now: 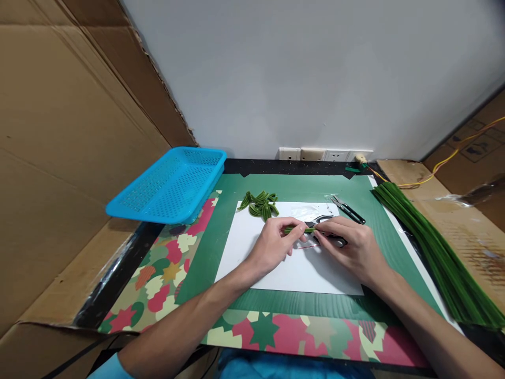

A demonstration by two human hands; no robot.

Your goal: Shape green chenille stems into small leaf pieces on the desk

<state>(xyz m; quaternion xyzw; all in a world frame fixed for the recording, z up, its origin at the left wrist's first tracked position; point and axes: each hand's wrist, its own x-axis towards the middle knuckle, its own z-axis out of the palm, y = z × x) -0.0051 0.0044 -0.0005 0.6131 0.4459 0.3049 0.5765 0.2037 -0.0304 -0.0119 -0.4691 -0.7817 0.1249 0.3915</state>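
Over a white sheet of paper (276, 273), my left hand (272, 242) pinches a short green pipe cleaner (294, 230) between thumb and fingers. My right hand (353, 245) grips the other end of it with closed fingertips. Black-handled scissors (340, 241) lie under my hands, mostly covered by them. Beyond my left hand is a small pile of bent, leaf-like green pipe cleaner pieces (261, 204). Small cutters with dark handles (351, 212) rest just past my right hand. Clear plastic film (310, 210) lies on the paper between them.
A blue perforated basket (165, 213) stands at the back left. Long green pipe cleaners (437, 258) lie bundled along the right side. Under the paper is a green mat (205, 263) on a patterned sheet (276, 334). Cardboard (79, 131) walls the left; sockets (313, 154) line the back wall.
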